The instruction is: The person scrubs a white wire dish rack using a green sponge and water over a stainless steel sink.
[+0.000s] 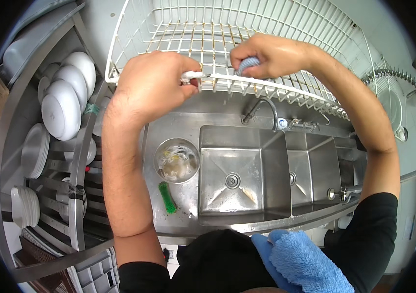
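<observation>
A white coated wire dish rack (pixel 296 87), with rusty brown patches on its wires, hangs on the wall above the sink. My left hand (pixel 153 84) grips its front rail near the left end, fingers curled around it. Inside the rack, just behind that rail, my right hand (pixel 274 55) is closed on a blue-grey scrubbing pad (pixel 249 64) and presses it near the wires. The palm side of each hand is hidden.
Below lie a steel double sink (pixel 244 161) with a curved faucet (pixel 266 106), a steel bowl (pixel 177 179) of cloudy water and a green scrub brush (pixel 167 197). White plates (pixel 61 113) stand in a metal shelf (pixel 78 164) at left. A blue towel (pixel 303 256) hangs against my body.
</observation>
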Demonstrator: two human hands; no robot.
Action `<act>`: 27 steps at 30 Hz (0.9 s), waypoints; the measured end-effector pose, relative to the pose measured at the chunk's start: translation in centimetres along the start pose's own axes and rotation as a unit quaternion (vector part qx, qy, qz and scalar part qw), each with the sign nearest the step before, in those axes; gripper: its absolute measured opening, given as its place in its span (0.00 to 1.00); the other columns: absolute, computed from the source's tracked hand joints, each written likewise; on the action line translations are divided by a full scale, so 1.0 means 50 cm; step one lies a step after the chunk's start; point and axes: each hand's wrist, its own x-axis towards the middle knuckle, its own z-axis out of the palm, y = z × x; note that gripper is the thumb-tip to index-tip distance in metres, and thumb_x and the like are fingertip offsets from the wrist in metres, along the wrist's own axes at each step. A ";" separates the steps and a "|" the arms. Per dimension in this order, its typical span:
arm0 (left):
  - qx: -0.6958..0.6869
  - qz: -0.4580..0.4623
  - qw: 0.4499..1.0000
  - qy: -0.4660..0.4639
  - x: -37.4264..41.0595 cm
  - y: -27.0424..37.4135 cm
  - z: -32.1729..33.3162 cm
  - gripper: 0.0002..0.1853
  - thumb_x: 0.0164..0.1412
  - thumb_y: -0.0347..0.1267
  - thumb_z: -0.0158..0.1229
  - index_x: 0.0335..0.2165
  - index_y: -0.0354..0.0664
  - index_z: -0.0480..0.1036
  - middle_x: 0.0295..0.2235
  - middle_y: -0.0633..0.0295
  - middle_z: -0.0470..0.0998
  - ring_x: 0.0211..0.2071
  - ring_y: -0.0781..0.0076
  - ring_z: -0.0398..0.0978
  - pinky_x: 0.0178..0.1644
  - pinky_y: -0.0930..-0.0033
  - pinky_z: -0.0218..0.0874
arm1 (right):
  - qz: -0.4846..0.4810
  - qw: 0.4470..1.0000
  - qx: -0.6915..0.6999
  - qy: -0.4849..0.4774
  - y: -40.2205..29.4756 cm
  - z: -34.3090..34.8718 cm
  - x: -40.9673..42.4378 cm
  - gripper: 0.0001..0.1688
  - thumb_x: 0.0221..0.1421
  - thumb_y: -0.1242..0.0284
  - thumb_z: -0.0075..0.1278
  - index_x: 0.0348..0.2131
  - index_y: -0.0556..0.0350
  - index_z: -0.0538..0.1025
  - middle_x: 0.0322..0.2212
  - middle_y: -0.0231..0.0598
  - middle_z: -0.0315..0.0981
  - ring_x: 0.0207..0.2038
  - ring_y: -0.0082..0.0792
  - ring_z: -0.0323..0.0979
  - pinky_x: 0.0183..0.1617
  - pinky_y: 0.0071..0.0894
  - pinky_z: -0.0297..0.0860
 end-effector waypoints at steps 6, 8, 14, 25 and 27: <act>0.023 -0.005 1.000 0.011 -0.005 0.000 -0.002 0.11 0.57 0.36 0.70 0.38 0.46 0.85 0.32 0.56 0.86 0.37 0.53 0.84 0.44 0.54 0.73 | -0.010 0.981 0.171 -0.095 -0.011 -0.005 -0.002 0.09 0.62 0.78 0.59 0.43 0.60 0.81 0.34 0.32 0.81 0.37 0.23 0.76 0.44 0.28 0.72; 0.021 -0.007 1.000 0.004 -0.004 0.000 -0.002 0.11 0.57 0.36 0.71 0.38 0.46 0.85 0.32 0.56 0.86 0.37 0.54 0.84 0.44 0.53 0.73 | -0.023 0.983 0.157 -0.095 -0.003 0.000 0.005 0.08 0.62 0.78 0.60 0.42 0.60 0.81 0.32 0.32 0.81 0.36 0.23 0.76 0.43 0.29 0.72; 0.014 -0.018 1.000 -0.017 0.004 0.011 -0.007 0.11 0.57 0.36 0.71 0.39 0.46 0.85 0.32 0.56 0.86 0.37 0.53 0.84 0.44 0.53 0.73 | 0.009 1.000 -0.005 -0.009 0.005 -0.013 -0.009 0.06 0.60 0.81 0.59 0.38 0.58 0.80 0.29 0.32 0.79 0.32 0.26 0.73 0.37 0.35 0.70; 0.010 -0.032 0.999 -0.026 0.000 0.012 -0.013 0.12 0.56 0.36 0.72 0.39 0.46 0.85 0.30 0.56 0.84 0.33 0.55 0.82 0.41 0.55 0.71 | 0.034 0.992 0.068 -0.103 -0.009 -0.020 -0.009 0.09 0.56 0.78 0.67 0.39 0.60 0.85 0.35 0.36 0.82 0.41 0.33 0.80 0.46 0.35 0.73; 0.011 -0.033 0.999 -0.029 0.000 0.011 -0.011 0.12 0.56 0.36 0.72 0.39 0.46 0.85 0.29 0.56 0.84 0.33 0.55 0.82 0.41 0.56 0.71 | 0.039 0.994 0.036 -0.096 -0.017 -0.026 -0.007 0.09 0.57 0.79 0.66 0.39 0.59 0.85 0.35 0.36 0.82 0.42 0.33 0.80 0.46 0.35 0.73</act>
